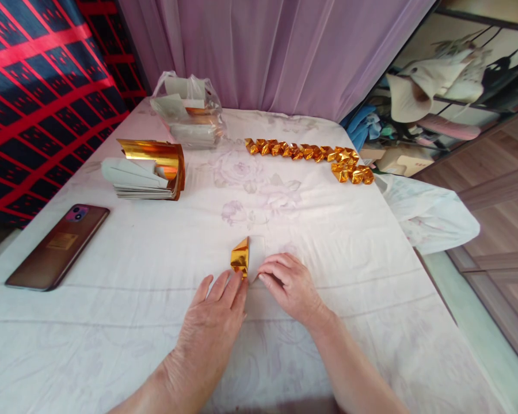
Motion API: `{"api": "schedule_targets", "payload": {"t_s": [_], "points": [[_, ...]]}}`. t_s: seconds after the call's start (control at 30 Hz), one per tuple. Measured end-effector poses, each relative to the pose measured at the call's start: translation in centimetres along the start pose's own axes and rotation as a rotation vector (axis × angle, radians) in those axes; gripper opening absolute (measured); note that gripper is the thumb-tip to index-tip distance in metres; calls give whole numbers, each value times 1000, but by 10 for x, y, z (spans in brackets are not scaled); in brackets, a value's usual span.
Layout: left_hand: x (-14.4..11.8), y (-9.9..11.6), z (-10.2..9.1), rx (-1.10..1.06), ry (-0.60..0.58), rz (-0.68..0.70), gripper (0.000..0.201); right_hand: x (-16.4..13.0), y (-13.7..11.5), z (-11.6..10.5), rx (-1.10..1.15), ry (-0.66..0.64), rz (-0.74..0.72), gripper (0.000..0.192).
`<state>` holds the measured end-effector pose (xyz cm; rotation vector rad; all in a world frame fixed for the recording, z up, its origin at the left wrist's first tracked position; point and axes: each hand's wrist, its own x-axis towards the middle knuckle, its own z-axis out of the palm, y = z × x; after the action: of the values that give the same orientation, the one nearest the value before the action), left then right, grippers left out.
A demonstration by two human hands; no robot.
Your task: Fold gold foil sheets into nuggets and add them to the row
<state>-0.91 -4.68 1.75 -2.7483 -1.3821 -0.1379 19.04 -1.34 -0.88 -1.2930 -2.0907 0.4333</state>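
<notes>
A small sheet of paper, gold on one side and white on the other (243,257), lies on the white floral tablecloth (328,230) with its gold part folded up. My left hand (211,328) lies flat with its fingertips pressing the paper's near left edge. My right hand (287,284) rests on the cloth at the paper's right, fingers bent and touching its white edge. Neither hand has lifted the paper.
A row of folded gold paper pieces (311,155) lies at the far right. A stack of gold-and-white sheets (149,169) sits far left, a plastic bag of more sheets (190,112) behind it. A phone (58,246) lies at the left. The table's right edge drops to the floor.
</notes>
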Motion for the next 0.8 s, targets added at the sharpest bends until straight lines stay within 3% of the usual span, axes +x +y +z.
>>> {"api": "schedule_targets", "payload": {"t_s": [0.8], "points": [[-5,3,5,-13,-75,-1,43,7,-4,11,-122,46,98,12]]}}
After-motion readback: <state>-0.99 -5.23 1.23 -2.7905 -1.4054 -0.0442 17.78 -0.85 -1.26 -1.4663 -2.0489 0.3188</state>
